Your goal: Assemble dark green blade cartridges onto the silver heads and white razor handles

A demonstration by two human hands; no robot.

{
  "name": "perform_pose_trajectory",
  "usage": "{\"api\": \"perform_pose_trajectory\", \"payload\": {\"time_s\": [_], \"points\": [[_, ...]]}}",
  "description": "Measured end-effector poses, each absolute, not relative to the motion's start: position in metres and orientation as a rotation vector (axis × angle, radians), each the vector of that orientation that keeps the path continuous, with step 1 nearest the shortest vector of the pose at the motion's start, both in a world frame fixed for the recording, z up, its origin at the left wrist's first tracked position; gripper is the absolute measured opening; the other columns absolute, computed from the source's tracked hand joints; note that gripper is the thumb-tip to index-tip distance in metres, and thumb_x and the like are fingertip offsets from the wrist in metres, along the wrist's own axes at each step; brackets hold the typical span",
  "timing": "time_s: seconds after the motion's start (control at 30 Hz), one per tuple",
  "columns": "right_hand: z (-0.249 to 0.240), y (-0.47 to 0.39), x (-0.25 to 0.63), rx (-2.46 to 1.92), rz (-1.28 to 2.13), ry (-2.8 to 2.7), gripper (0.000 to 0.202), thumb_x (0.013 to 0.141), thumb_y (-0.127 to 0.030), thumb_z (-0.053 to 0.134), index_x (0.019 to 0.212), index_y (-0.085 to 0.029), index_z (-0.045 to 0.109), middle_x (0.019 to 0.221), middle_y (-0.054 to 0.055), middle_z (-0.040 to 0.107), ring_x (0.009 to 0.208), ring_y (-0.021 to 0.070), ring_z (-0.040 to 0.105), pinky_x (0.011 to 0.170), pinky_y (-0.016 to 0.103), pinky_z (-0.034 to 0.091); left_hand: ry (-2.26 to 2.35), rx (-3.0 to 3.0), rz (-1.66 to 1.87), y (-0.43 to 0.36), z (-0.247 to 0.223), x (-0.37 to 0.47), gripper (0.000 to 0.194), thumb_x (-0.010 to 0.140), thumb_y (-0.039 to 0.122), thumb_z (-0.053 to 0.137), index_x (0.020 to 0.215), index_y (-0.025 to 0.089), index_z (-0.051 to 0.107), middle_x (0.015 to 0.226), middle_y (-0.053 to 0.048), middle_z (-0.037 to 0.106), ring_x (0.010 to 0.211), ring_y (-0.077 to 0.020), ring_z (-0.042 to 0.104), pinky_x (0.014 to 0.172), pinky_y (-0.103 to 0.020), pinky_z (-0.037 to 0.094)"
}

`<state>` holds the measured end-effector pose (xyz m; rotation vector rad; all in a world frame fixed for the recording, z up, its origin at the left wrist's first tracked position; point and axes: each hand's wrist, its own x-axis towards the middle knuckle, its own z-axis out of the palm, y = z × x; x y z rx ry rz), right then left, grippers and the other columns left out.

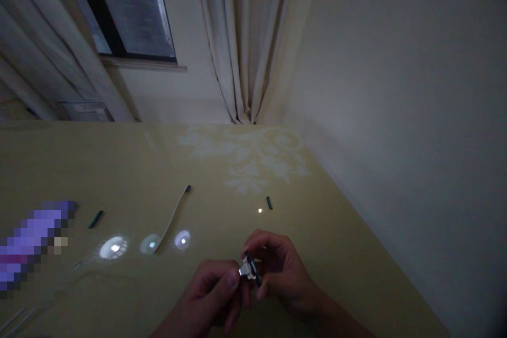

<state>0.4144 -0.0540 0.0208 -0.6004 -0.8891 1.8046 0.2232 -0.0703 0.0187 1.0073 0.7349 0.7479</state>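
Observation:
Near the bottom middle of the head view, both of my hands meet at a small silver metal connector-like piece (244, 269) with a narrow dark strip across its far end. My left hand (216, 290) pinches the silver end between thumb and fingers. Curled around the dark strip (254, 269), my right hand (283, 272) has its index finger at the upper end and its thumb at the lower end. The exact kind of the piece is too small to tell. Just beyond my hands, a short dark green strip (269, 203) lies on the table.
The glossy yellowish table (325, 222) meets a wall (415, 116) at the right. A thin pale cable (172, 216) with a dark tip and another dark strip (95, 219) lie left. A pixelated purple shape (34, 243) is at the far left. Curtains (247, 37) hang behind.

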Motion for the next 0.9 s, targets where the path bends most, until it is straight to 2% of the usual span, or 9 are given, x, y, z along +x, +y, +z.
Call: {"api": "perform_pose_trajectory", "payload": {"time_s": [0.13,0.23,0.37,0.77,0.9], "points": [[0.023,-0.056,0.413,-0.598,1.812,-0.855,0.056,0.050,-0.027,0.111,0.099,-0.024,0.082,0.089,-0.001,0.073,0.073,0.0131,0.066,0.061,0.019,0.051,0.731,1.043,0.730,-0.071,0.028,0.221,0.069,0.090,0.081,0.063,0.080,0.015,0.076,0.055,0.002,0.055,0.048,-0.0074,0.032,0.052,-0.024,0.022],[0.023,-0.056,0.413,-0.615,1.813,-0.801,0.060,0.049,-0.030,0.111,0.100,-0.025,0.081,0.092,0.000,0.073,0.075,0.0130,0.065,0.061,0.019,0.050,0.743,1.057,0.710,-0.071,0.034,0.222,0.069,0.090,0.082,0.063,0.080,0.014,0.077,0.054,0.004,0.051,0.048,-0.0075,0.032,0.052,-0.024,0.022],[0.021,-0.056,0.413,-0.591,1.823,-0.812,0.059,0.051,-0.026,0.110,0.103,-0.025,0.081,0.093,0.000,0.074,0.071,0.0121,0.064,0.059,0.019,0.049,0.766,1.056,0.702,-0.070,0.035,0.223,0.068,0.090,0.081,0.064,0.078,0.015,0.076,0.052,0.005,0.047,0.048,-0.0075,0.034,0.052,-0.022,0.024],[0.024,-0.056,0.414,-0.583,1.834,-0.811,0.058,0.053,-0.022,0.110,0.103,-0.024,0.081,0.089,0.000,0.075,0.071,0.0129,0.068,0.060,0.018,0.053,0.718,1.115,0.789,-0.071,0.027,0.223,0.066,0.094,0.077,0.062,0.081,0.015,0.079,0.055,0.002,0.052,0.048,-0.0083,0.041,0.052,-0.023,0.027],[0.021,-0.056,0.414,-0.569,1.826,-0.825,0.057,0.053,-0.020,0.109,0.103,-0.024,0.081,0.090,0.000,0.075,0.070,0.0125,0.068,0.058,0.018,0.054,0.718,1.110,0.784,-0.070,0.026,0.224,0.064,0.095,0.075,0.062,0.077,0.015,0.077,0.053,0.004,0.049,0.048,-0.0081,0.038,0.052,-0.023,0.027]]}}
